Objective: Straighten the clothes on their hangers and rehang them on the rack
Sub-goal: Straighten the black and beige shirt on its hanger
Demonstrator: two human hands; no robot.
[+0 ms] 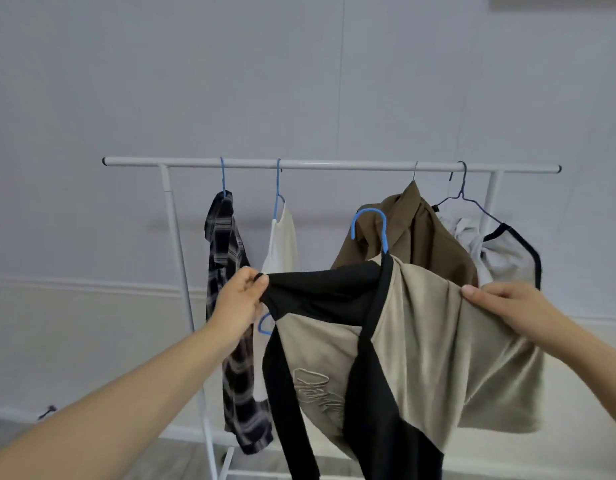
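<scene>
The beige and black shirt (420, 341) is off the rack (330, 165) and held out in front of it, low in the view toward five o'clock, on a blue hanger (370, 228) whose hook stands free in the air under the bar. The left hand (242, 301) pinches the black shoulder at nine o'clock of the shirt, fingers curled round the cloth where the hanger's tip pokes out below. The right hand (507, 306) grips the beige shoulder at three o'clock, thumb on top, the cloth bunched under it.

It looks like light, limp knit: it sags and wrinkles between the hands, so it will not keep a shape alone and may slide off the thin hanger. I'd take it at the shoulder seams, right over the hanger's arms, and lift by the hook.

On the bar hang a plaid shirt (226, 306), a white top (282, 244), a brown shirt (417, 233) and a grey top (507, 258) crooked on its dark hanger (464, 199).
</scene>
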